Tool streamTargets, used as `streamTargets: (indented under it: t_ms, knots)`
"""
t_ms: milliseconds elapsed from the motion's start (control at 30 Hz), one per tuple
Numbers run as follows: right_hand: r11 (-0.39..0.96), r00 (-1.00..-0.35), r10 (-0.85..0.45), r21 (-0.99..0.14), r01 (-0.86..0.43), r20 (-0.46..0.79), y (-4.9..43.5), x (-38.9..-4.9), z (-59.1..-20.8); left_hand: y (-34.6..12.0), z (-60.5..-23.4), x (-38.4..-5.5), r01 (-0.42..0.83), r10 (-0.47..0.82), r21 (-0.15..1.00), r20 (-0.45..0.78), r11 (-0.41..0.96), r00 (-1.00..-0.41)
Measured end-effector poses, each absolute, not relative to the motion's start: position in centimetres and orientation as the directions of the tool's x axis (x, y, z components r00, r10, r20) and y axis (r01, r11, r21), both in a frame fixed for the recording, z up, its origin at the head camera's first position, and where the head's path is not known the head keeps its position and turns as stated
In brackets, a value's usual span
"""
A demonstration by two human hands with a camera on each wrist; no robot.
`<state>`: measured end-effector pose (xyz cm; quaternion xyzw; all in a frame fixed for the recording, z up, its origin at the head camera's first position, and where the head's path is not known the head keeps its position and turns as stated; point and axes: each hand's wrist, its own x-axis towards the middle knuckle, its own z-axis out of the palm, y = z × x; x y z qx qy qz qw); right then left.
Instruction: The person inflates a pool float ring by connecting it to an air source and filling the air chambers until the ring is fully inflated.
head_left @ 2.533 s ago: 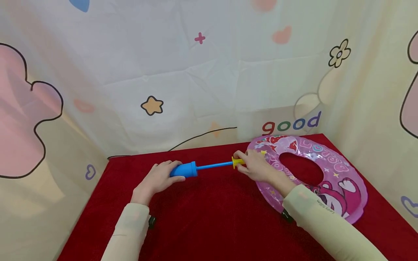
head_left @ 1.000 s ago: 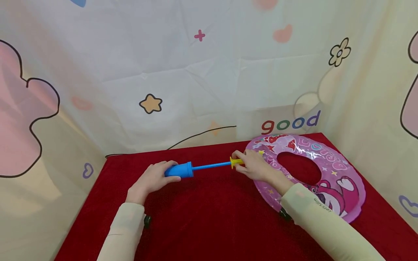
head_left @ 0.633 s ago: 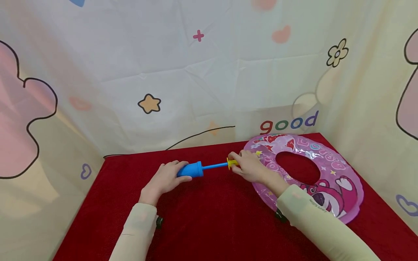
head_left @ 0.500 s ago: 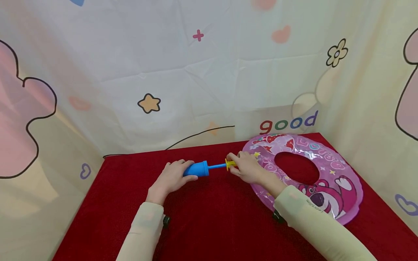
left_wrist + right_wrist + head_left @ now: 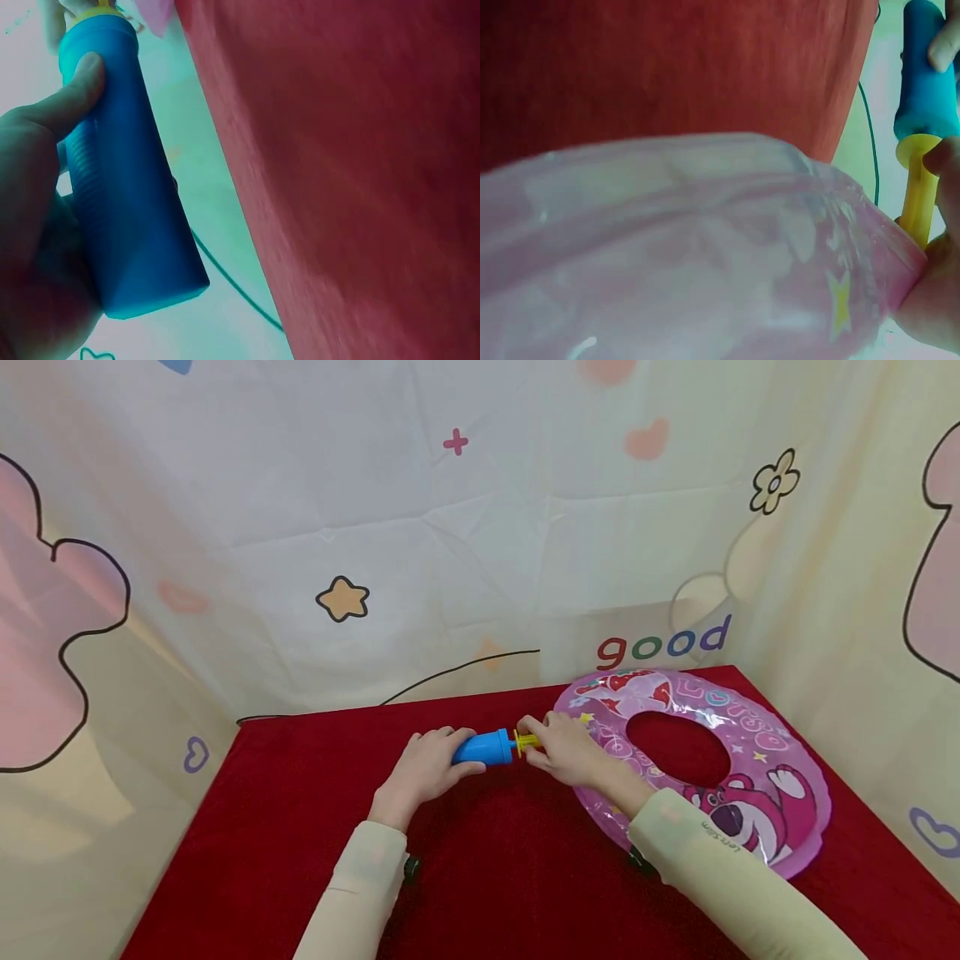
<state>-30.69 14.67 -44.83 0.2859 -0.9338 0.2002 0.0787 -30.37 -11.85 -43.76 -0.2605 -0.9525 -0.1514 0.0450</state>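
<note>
My left hand grips the blue barrel of a hand pump, its thumb lying along the barrel in the left wrist view. At the pump's other end my right hand holds the yellow tapered end piece just behind its round flange. Only a very short length of blue rod shows between barrel and flange. A pink swim ring with a bear print lies under and beside the right forearm. In the right wrist view, the ring's edge meets the yellow piece near the palm; whether they are joined is hidden.
A red cloth covers the table beneath both hands. Behind it hangs a pale printed curtain, which also runs along both sides. The swim ring takes up the table's right part.
The left hand and blue barrel have moved right towards the right hand, so the exposed blue rod has shortened from long to almost nothing. The right hand has shifted slightly left, still gripping the yellow piece.
</note>
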Motion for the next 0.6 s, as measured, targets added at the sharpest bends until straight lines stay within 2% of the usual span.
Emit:
streamTargets:
  t_ms: [267,600]
  knots:
    - [0.729,-0.793,-0.529,-0.316,-0.607,0.303,15.9,-30.9,-44.4,-15.9,-43.5,-30.2,0.466,0.441,0.31,0.15,0.829,-0.885]
    - [0.725,-0.811,-0.499,-0.366,-0.583,0.305,17.3,-31.0,-44.0,-20.0,-41.9,-29.9,0.441,0.415,0.287,0.15,0.851,-0.898]
